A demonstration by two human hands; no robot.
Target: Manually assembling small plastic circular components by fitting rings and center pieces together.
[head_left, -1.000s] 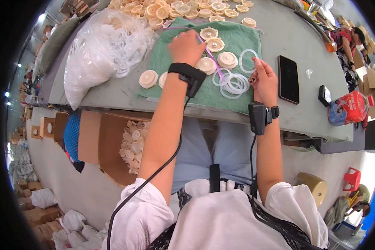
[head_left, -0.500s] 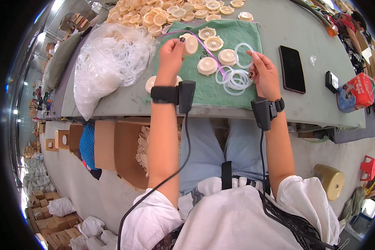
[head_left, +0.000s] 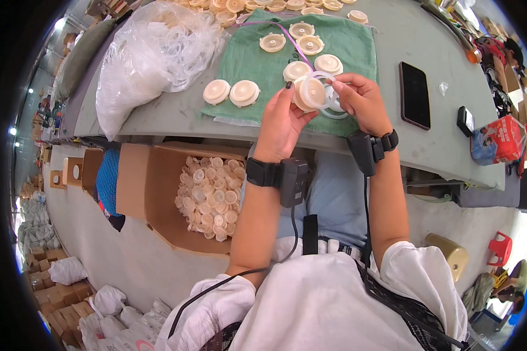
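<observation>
Between the thumb and fingers of my left hand point(head_left: 284, 120) is a round cream plastic cap point(head_left: 311, 93), tilted on edge. My right hand point(head_left: 360, 102) pinches a translucent sealing ring point(head_left: 321, 74), which overlaps the face of that cap. Further rings point(head_left: 335, 114) lie on the green cloth point(head_left: 246, 61), partly hidden behind my hands. Two more caps point(head_left: 244, 93) rest at the cloth's near left edge. Several others sit beyond my hands, among them one with a hub facing up point(head_left: 310, 45).
A clear bag of rings point(head_left: 158, 55) stands left of the cloth, with a heap of caps point(head_left: 234, 6) at the back. To the right lie a phone point(head_left: 414, 95), a small black box point(head_left: 465, 120) and a red package point(head_left: 499, 140). Below the table is a cardboard box point(head_left: 149, 193) holding many caps.
My left hand has come nearer and right with the cap, meeting the ring in my right hand. The view has shifted, showing more of the box below.
</observation>
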